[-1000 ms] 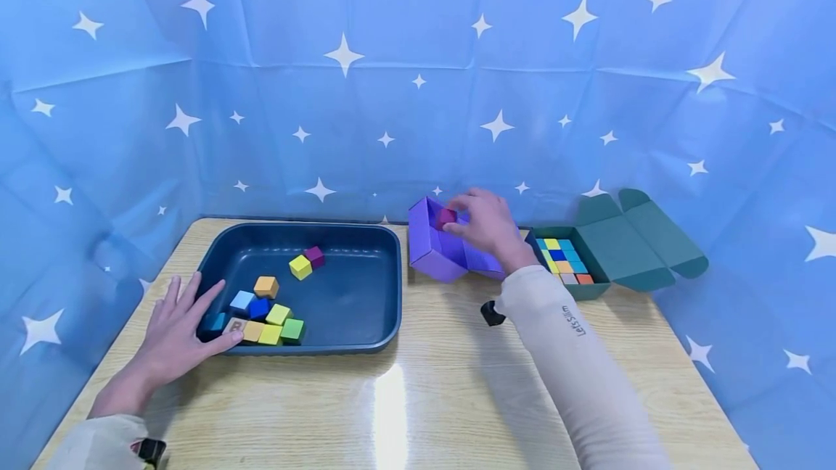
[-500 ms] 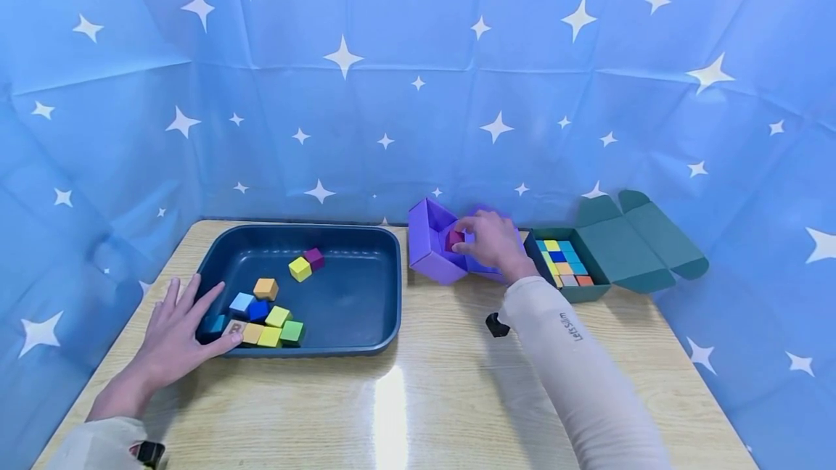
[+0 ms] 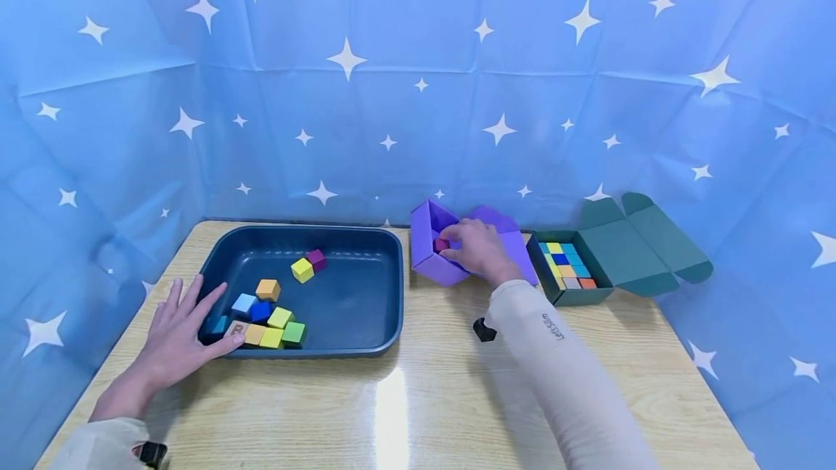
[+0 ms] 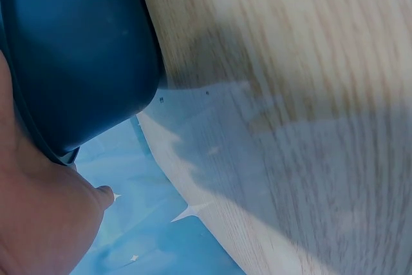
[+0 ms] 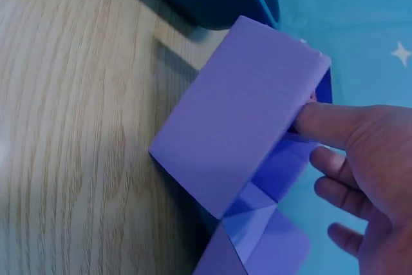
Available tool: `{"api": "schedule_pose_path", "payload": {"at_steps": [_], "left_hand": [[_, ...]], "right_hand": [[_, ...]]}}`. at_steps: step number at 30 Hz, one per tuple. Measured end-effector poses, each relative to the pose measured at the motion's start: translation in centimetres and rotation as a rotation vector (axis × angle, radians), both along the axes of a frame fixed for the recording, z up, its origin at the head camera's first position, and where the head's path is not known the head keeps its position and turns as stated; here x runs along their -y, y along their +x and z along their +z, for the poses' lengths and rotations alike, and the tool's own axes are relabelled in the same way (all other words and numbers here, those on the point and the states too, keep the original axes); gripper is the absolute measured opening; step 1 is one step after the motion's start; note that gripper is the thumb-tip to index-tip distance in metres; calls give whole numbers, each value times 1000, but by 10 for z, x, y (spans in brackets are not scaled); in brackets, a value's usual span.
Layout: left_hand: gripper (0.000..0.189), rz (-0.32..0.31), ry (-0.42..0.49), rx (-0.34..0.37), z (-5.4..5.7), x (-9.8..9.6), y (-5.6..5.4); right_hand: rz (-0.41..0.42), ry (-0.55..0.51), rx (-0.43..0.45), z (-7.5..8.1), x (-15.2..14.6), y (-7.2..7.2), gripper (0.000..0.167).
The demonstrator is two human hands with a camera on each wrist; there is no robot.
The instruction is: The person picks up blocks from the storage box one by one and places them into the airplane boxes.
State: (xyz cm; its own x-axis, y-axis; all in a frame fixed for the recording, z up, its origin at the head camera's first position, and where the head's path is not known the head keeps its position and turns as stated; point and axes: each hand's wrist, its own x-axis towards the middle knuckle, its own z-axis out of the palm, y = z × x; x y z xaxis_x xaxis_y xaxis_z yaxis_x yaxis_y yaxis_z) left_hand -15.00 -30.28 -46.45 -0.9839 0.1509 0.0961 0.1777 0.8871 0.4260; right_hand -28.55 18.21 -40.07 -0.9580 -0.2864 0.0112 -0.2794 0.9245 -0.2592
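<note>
My right hand (image 3: pixel 480 246) pinches a dark red cube (image 3: pixel 440 244) inside the opening of a purple box (image 3: pixel 436 268). In the right wrist view the box wall (image 5: pixel 241 114) hides most of that cube, and the thumb and a fingertip dip past its edge. My left hand (image 3: pixel 176 336) lies with spread, straight fingers on the left front corner of a dark blue tray (image 3: pixel 366 345). Its thumb is beside a wooden cube marked with a letter (image 3: pixel 237 331). Several coloured cubes sit in the tray, among them a yellow cube (image 3: pixel 302 270) and a purple cube (image 3: pixel 316 260).
A green box (image 3: pixel 581 297) filled with rows of coloured cubes stands at the right, its lid (image 3: pixel 660 238) folded out to the right. The purple box's lid (image 3: pixel 516 249) lies open between the two boxes. A blue starry curtain (image 3: pixel 418 129) hangs behind the wooden table (image 3: pixel 444 397).
My right hand has lowered the dark red cube into the purple box, swinging right and then back left. The left hand has stayed at the tray's corner.
</note>
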Motion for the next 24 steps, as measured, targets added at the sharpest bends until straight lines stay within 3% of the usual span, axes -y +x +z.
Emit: {"api": "schedule_pose_path", "payload": {"at_steps": [5, 15, 24], "left_hand": [[98, -9, 7, -15, 0, 1, 1], [98, -8, 9, -15, 0, 1, 1], [98, 2, 4, -10, 1, 0, 1]], "right_hand": [[16, 51, 30, -5, 8, -3, 32], [116, 70, -14, -21, 14, -9, 20], [115, 167, 47, -28, 19, -11, 23]]}}
